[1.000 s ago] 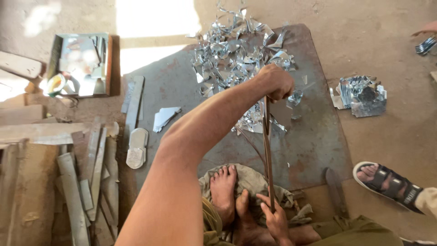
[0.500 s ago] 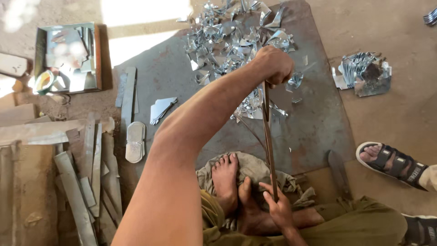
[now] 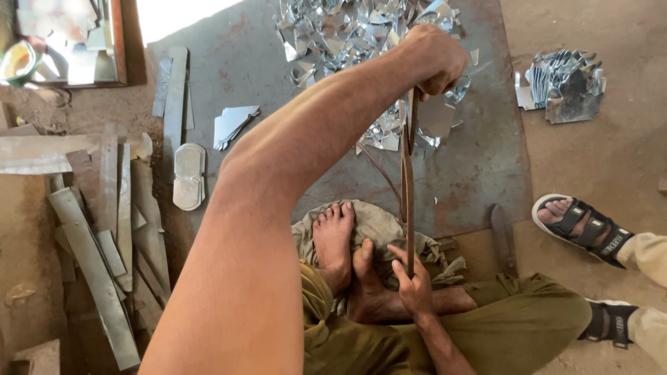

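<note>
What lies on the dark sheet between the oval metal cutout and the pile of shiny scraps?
In the head view, a small folded grey metal offcut lies between the oval cutout and the scrap pile; otherwise bare sheet.

left arm is stretched way out from the bottom of the view, forearm running up and to the right, bare, with the left hand (image 3: 434,59) balled into a fist, knuckles up, wrist bent a bit. right hand (image 3: 412,281) sits low near the body, just beside the crossed bare feet (image 3: 347,260), fingers curled loosely, thumb up. the two hands are well apart, one almost straight above the other.
</note>
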The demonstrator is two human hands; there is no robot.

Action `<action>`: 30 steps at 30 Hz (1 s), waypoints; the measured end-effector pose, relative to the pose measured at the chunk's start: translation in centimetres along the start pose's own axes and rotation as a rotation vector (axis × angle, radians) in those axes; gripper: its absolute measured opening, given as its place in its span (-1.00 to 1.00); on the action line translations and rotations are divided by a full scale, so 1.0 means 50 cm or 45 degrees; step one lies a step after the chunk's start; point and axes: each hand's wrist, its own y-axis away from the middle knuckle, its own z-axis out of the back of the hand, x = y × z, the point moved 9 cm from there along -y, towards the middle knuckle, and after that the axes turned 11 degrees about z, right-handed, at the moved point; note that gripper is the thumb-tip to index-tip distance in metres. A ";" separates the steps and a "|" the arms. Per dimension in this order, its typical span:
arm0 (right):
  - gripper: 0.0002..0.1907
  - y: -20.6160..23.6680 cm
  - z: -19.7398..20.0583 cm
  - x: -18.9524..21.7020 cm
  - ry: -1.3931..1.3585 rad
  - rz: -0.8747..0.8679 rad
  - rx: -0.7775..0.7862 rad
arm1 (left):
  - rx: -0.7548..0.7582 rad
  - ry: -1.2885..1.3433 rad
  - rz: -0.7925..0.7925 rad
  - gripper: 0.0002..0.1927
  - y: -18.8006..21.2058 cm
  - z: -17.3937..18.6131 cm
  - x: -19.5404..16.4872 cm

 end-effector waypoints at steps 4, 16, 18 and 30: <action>-0.59 -0.009 -0.003 0.014 0.054 0.015 0.000 | -0.001 -0.004 -0.007 -0.74 0.004 0.002 -0.001; -0.54 -0.031 -0.008 0.010 0.262 0.279 -0.117 | -0.151 -0.066 -0.125 -0.74 0.003 -0.005 -0.015; -0.54 -0.044 -0.012 0.003 0.271 0.351 -0.185 | -0.196 -0.040 -0.138 -0.77 -0.002 -0.002 -0.012; -0.69 0.033 -0.003 0.001 -0.152 -0.053 -0.012 | -0.062 0.070 0.049 -0.80 0.000 -0.012 -0.029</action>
